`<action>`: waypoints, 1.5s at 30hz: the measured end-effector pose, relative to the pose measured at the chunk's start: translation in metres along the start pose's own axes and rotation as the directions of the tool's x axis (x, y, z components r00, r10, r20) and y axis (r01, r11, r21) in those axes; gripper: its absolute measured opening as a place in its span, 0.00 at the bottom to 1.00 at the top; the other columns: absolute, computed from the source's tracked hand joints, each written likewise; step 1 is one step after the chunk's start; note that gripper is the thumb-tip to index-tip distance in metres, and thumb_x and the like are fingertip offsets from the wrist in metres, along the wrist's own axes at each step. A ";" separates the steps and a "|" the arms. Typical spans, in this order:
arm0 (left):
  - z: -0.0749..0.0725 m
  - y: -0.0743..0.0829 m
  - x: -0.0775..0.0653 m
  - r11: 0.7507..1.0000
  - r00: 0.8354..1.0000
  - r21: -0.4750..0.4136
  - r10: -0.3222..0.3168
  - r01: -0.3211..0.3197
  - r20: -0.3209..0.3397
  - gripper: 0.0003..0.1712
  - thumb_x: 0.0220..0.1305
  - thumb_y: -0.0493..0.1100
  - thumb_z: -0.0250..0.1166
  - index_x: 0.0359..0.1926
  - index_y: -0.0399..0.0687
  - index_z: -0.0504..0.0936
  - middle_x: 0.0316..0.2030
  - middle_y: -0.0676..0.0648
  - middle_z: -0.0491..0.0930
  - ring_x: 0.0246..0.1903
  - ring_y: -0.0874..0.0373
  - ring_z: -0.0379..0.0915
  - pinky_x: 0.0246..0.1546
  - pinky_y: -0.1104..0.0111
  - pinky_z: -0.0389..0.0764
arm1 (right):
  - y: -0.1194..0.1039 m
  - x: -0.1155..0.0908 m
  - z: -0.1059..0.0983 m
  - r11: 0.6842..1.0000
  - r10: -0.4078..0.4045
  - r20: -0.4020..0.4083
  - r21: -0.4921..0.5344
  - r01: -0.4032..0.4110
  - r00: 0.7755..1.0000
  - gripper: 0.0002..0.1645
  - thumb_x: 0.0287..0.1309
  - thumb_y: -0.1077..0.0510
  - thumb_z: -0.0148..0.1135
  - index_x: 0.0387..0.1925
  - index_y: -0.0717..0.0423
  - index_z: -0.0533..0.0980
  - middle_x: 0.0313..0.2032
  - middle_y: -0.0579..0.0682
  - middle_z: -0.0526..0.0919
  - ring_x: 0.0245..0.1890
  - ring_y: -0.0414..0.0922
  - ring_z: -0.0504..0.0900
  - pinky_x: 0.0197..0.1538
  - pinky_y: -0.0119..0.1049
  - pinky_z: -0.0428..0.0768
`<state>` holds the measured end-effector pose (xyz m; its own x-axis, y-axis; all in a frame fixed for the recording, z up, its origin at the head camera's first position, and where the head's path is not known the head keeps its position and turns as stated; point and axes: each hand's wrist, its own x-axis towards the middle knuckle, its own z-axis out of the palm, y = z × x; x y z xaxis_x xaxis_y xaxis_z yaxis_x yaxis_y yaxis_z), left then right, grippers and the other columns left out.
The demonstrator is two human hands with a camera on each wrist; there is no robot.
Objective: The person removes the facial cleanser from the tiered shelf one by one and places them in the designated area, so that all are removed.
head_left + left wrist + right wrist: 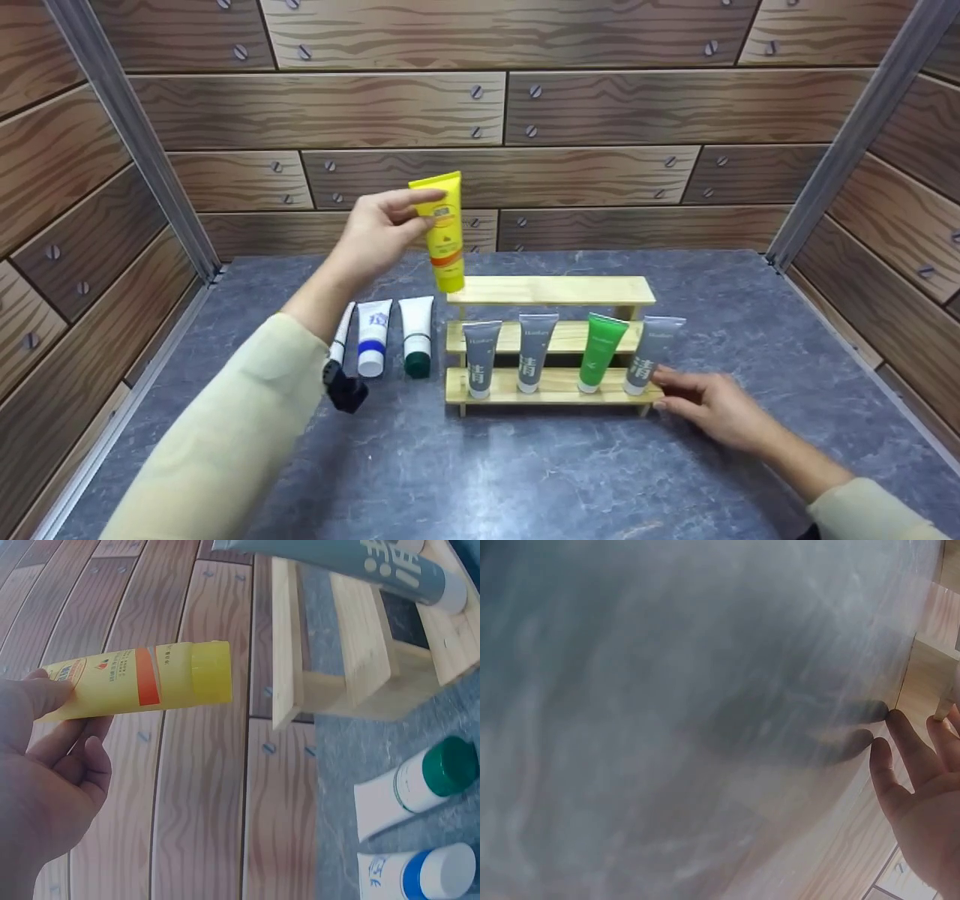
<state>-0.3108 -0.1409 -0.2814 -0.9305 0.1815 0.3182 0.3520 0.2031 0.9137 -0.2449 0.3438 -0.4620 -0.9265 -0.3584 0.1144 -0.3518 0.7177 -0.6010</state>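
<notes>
My left hand (379, 232) pinches a yellow squeeze tube (445, 247) near its flat end. The tube hangs cap down, its cap overlapping the left end of the top step of a wooden step rack (555, 289) in the head view. At the rack's lower right end, my right hand (724, 412) grips the bottom step between thumb and fingers. Along that step stand a grey tube (481, 360), a second grey tube (535, 354), a green tube (601, 352) and a leaning grey tube (652, 355) closest to the right hand.
Left of the rack lie a white tube with a green cap (417, 337), a white tube with a blue band (373, 337) and a slim white tube (341, 335), partly behind the left forearm. Wood-patterned walls (405, 112) surround the grey table (510, 480).
</notes>
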 end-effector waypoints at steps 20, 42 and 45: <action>-0.081 -0.018 -0.027 0.994 0.978 -0.060 -0.099 0.089 -0.184 0.25 0.76 0.38 0.65 0.71 0.48 0.80 0.66 0.36 0.79 0.62 0.48 0.78 0.65 0.57 0.78 | 0.001 -0.001 0.001 1.000 -0.010 -0.008 -0.024 0.010 1.000 0.31 0.66 0.47 0.73 0.63 0.61 0.81 0.65 0.63 0.79 0.65 0.65 0.78 0.68 0.62 0.70; -0.145 -0.056 -0.060 0.974 0.931 0.026 -0.208 0.226 -0.300 0.29 0.78 0.42 0.64 0.76 0.49 0.74 0.54 0.52 0.76 0.47 0.57 0.72 0.40 0.74 0.75 | 0.000 0.000 0.002 0.999 -0.033 -0.006 -0.022 0.033 0.999 0.30 0.66 0.47 0.73 0.61 0.61 0.83 0.64 0.64 0.80 0.64 0.65 0.80 0.67 0.63 0.71; -0.150 -0.062 -0.064 0.968 0.927 0.037 -0.225 0.247 -0.301 0.30 0.78 0.40 0.63 0.78 0.49 0.71 0.59 0.50 0.75 0.50 0.57 0.71 0.43 0.74 0.76 | 0.000 0.001 0.001 1.000 -0.021 -0.006 -0.023 0.021 1.000 0.30 0.66 0.47 0.73 0.62 0.61 0.82 0.65 0.63 0.79 0.65 0.64 0.79 0.67 0.62 0.71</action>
<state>-0.2884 -0.3090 -0.3202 -0.9719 -0.1673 0.1654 0.1147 0.2768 0.9540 -0.2453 0.3432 -0.4629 -0.9197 -0.3700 0.1315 -0.3740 0.7234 -0.5804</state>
